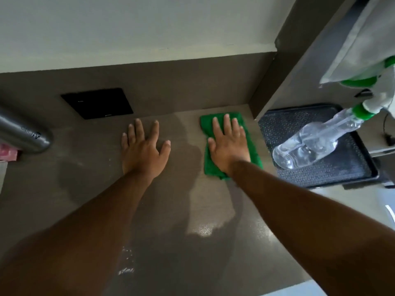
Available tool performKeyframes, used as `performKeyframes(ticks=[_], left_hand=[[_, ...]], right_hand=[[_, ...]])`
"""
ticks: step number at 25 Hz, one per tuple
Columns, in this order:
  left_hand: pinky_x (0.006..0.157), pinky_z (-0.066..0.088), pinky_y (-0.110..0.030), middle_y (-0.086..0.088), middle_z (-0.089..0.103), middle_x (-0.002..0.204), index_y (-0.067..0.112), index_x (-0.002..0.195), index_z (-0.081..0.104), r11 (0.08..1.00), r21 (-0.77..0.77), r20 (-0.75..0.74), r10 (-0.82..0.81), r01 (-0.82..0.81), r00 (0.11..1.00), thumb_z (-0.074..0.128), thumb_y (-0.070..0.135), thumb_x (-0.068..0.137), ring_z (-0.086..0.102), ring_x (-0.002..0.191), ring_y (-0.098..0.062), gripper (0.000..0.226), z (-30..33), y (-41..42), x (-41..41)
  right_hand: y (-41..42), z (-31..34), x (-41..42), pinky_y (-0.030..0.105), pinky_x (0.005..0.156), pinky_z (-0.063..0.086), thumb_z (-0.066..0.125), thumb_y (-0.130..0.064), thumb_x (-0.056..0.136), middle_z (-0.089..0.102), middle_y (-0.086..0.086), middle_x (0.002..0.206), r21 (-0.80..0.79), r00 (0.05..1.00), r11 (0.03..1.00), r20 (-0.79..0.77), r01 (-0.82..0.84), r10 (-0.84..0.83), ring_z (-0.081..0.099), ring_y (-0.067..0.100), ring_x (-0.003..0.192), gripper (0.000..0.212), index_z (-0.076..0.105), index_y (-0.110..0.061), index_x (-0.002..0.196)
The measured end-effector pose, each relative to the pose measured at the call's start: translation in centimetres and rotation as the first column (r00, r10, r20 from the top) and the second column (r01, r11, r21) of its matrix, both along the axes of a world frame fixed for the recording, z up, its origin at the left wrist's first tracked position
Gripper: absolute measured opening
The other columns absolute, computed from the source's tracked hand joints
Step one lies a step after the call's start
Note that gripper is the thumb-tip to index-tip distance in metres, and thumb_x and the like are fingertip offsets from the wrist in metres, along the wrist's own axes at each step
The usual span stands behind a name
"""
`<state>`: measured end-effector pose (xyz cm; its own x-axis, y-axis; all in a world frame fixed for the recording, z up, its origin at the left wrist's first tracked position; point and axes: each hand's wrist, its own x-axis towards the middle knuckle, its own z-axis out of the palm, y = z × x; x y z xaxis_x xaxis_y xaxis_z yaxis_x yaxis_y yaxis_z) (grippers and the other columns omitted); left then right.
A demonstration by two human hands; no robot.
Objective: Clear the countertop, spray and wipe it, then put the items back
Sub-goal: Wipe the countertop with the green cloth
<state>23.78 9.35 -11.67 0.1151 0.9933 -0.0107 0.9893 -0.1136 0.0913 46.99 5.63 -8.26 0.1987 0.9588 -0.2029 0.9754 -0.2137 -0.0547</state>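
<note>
A grey-brown countertop (89, 189) fills the view, with wet streaks near its front edge. My right hand (228, 146) lies flat, fingers spread, on a folded green cloth (254, 152) at the back right corner of the counter. My left hand (143, 150) rests flat on the bare counter, fingers apart, holding nothing. A clear spray bottle (307, 146) with a green and white trigger head stands tilted on a black tray (350, 178) to the right of the counter.
A black square plate (98, 103) is set in the back wall. A grey metal cylinder (23, 133) juts in at the left, above something pink (7, 154). A side wall (273, 82) bounds the counter on the right. A pale cloth (361, 39) hangs at top right.
</note>
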Motion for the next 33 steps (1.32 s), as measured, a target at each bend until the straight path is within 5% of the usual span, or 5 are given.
performKeyframes(ticks=[7,15,25,30,33], left_hand=[[0.121,0.008,-0.048,-0.017,0.012,0.162,0.036,0.153,0.017,0.999,-0.046,-0.026,0.021,-0.022,0.999,0.023,0.067,0.088,0.010,0.149,-0.034,0.072,0.5,-0.2,0.1],[0.120,0.002,-0.049,-0.014,0.003,0.164,0.037,0.154,0.008,0.992,-0.116,-0.034,0.039,-0.043,0.999,0.020,0.067,0.090,0.003,0.150,-0.033,0.072,0.7,0.0,0.3],[0.113,0.021,-0.061,-0.028,0.028,0.153,0.008,0.150,0.031,0.780,-0.063,-0.115,0.614,-0.622,0.781,0.019,0.058,0.092,0.028,0.139,-0.047,0.077,4.7,-21.2,-15.4],[0.111,0.026,-0.062,-0.033,0.028,0.150,-0.002,0.147,0.026,0.476,-0.040,-0.034,0.878,-0.878,0.478,0.025,0.054,0.094,0.027,0.138,-0.050,0.077,4.1,-28.6,-23.3],[0.115,0.021,-0.059,-0.032,0.022,0.154,-0.002,0.150,0.018,0.451,-0.014,0.011,0.893,-0.893,0.451,0.032,0.048,0.100,0.020,0.142,-0.048,0.073,2.5,-28.6,-24.0]], right_hand=[[-13.7,0.4,3.0,0.056,0.114,0.021,0.040,-0.066,0.088,0.032,0.006,0.159,-0.050,0.567,0.565,-0.070,-0.824,0.821,0.033,0.032,0.144,0.072,0.030,-0.035,0.152],[2.5,-0.9,2.5,0.051,0.120,0.013,0.026,-0.050,0.100,0.009,0.015,0.165,-0.012,0.959,0.959,0.027,-0.281,0.282,0.010,0.038,0.150,0.064,0.010,-0.025,0.157],[-13.6,0.1,-7.2,0.053,0.117,0.021,0.030,-0.052,0.093,0.026,0.013,0.160,-0.075,0.740,0.736,-0.090,-0.673,0.667,0.026,0.037,0.147,0.067,0.027,-0.023,0.154],[-7.5,-0.4,-8.2,0.052,0.117,0.021,0.021,-0.048,0.098,0.020,0.012,0.163,-0.060,0.766,0.764,-0.007,-0.642,0.643,0.020,0.037,0.148,0.062,0.023,-0.025,0.155],[0.5,-0.8,-11.7,0.053,0.119,0.016,0.020,-0.048,0.100,0.007,0.013,0.165,-0.015,0.847,0.849,0.050,-0.529,0.529,0.010,0.038,0.150,0.063,0.011,-0.024,0.158]])
